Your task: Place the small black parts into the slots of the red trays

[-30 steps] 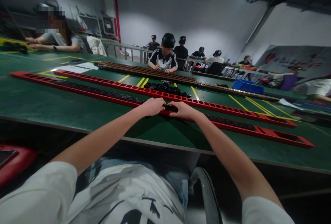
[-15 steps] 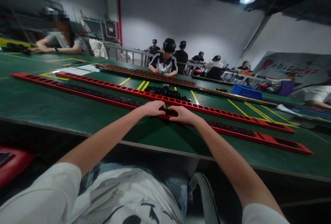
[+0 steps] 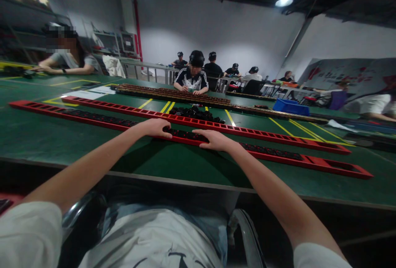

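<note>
Plainly, the red frame lies flat on the bench, from the wearer's ten o'clock to two. The hands are apart on it, left at eleven, right just past twelve; whether either pinches black pieces, I cannot tell. Probably light and slightly bendy; best held by its long edges.

Both hands on nearer red tray
</note>
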Motion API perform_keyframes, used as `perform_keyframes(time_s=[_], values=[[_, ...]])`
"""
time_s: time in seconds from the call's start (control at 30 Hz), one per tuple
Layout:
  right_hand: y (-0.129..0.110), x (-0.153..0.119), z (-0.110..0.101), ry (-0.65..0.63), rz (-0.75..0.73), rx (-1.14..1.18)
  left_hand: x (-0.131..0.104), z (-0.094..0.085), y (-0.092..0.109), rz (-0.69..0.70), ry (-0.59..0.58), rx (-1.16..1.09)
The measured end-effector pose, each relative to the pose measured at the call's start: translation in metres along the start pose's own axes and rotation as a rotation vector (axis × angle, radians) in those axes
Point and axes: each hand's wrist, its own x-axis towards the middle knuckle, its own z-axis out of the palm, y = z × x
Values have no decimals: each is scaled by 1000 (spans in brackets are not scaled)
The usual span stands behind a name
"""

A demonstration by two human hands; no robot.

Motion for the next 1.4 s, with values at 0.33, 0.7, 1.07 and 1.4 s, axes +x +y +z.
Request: perform_keyframes(time_s=[0.33,0.7,1.07,1.4], values=[[-16,11,13,7,26,-129,-26,14,-22,-79,107,104],[-13,16,15,-22,-5,-173,-28,14,-17,-99,135,108],[-8,9,16,58,23,-94,-27,15,-18,-93,133,113],[-9,8,14,49,2,-88,-27,15,-20,-119,162,78]])
